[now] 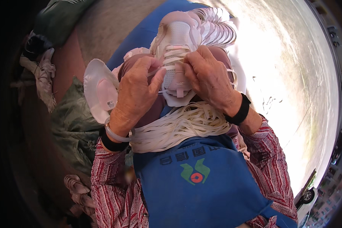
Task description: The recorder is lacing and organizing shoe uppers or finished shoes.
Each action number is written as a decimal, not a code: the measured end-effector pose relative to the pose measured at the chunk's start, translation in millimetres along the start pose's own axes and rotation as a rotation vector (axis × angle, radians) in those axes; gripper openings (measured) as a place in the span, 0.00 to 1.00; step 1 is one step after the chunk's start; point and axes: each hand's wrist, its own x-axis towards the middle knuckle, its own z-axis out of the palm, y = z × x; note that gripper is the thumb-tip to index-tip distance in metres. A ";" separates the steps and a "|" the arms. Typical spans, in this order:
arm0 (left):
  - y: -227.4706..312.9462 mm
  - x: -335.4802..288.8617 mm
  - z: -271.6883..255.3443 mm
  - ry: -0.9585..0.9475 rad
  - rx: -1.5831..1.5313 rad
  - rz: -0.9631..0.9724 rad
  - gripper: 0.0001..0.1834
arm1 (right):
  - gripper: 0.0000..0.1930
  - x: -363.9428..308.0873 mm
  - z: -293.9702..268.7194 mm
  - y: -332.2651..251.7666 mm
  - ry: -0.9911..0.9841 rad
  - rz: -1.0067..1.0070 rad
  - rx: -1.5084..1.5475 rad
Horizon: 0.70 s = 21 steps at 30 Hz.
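Note:
A pink and white shoe upper [177,32] lies over my knees, its tongue and collar toward me. White shoelace [173,60] crosses its eyelet rows. My left hand [138,89] is closed at the left eyelet row, pinching the lace between thumb and fingers. On the opposite row my right hand [211,78] is also closed, its curled fingertips pressed together on the lace, which they partly hide. Below both hands, a thick bundle of loose cream-white laces [178,127] lies across my lap, on top of a blue apron [201,197].
A stack of similar uppers [218,32] sits beyond the right hand. Another pale upper [98,89] lies left of my left forearm. Green sacking [74,121] and bundled pale pieces [45,74] are farther left. Bright ground [285,76] stretches to the right, with a white car [307,201].

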 end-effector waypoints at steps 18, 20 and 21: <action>-14.0 -5.4 -31.9 -0.229 -0.219 -0.249 0.12 | 0.11 -13.8 -21.8 30.6 -0.099 0.162 0.254; -13.0 -6.6 -35.6 -0.306 -0.264 -0.301 0.12 | 0.12 -15.8 -25.9 27.1 -0.141 0.164 0.239; -12.6 -7.0 -36.5 -0.385 -0.311 -0.350 0.12 | 0.12 -16.7 -26.8 25.4 -0.139 0.165 0.257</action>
